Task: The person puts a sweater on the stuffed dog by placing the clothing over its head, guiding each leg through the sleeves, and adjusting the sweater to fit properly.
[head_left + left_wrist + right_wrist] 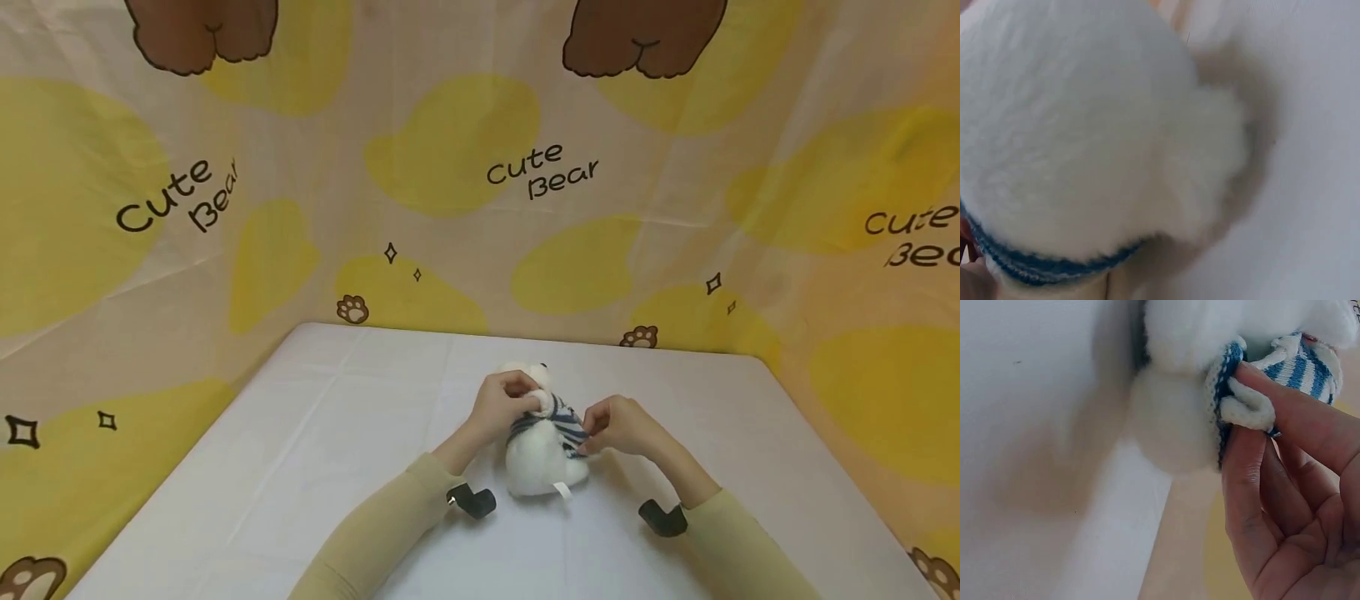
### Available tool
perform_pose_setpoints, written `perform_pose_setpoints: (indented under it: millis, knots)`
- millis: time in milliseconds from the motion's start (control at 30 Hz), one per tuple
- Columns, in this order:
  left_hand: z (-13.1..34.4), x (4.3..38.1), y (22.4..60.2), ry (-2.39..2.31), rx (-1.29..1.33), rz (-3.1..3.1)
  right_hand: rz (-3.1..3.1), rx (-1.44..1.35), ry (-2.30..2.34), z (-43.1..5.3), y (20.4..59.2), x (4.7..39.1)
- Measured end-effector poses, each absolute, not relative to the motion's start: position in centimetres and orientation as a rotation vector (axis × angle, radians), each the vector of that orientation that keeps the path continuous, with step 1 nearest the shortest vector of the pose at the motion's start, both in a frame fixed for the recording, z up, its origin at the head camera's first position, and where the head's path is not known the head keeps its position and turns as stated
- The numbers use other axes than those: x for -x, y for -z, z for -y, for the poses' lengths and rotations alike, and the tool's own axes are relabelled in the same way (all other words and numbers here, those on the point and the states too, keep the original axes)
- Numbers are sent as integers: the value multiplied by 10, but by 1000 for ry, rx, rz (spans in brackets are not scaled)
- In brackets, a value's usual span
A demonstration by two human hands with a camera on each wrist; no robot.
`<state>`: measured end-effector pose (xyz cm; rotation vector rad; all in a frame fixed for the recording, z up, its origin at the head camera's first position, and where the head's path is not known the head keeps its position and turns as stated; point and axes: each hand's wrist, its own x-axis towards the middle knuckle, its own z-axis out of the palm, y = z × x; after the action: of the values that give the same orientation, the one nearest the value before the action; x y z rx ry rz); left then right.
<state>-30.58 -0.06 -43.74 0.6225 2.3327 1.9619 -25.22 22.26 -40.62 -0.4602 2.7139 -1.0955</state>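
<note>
A white plush toy (531,462) is on the white table, dressed in a blue-and-white striped knit sweater (570,432). Its head tilts toward the back of the table. My left hand (504,404) grips the toy's upper part around the sweater. On the other side my right hand (622,427) pinches the sweater's edge; in the right wrist view, thumb and fingers hold a folded white cuff or trim (1250,406) beside the fur. White fur (1072,125) fills much of the left wrist view, with a blue knit band (1054,265) below it. The toy's face is mostly hidden.
The white table (300,433) has raised fabric walls (450,208) behind it and at both sides, printed with bears and lettering. A white tag (562,492) hangs from the toy. Dark wrist cameras (663,518) sit on both forearms.
</note>
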Motion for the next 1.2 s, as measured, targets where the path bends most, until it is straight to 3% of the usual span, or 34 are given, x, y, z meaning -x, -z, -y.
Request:
perform_pose_setpoints:
  millis: [167,433,667,833,1200]
  knots:
    - [6,305,434,-1927,-656,-2275,-2731,491,1055,-223,408,250]
    - [8,300,399,-1128,-1305,-2585,-2780,561,1080,-218,406,249]
    - [4,301,390,-856,-1481,-2706,-2753,578,1137,-216,409,249]
    - [4,304,401,-978,-1424,-2717,-2690,536,1145,-214,409,249]
    - [7,305,419,-1670,-993,-2416,-2676,496,1092,-212,413,251]
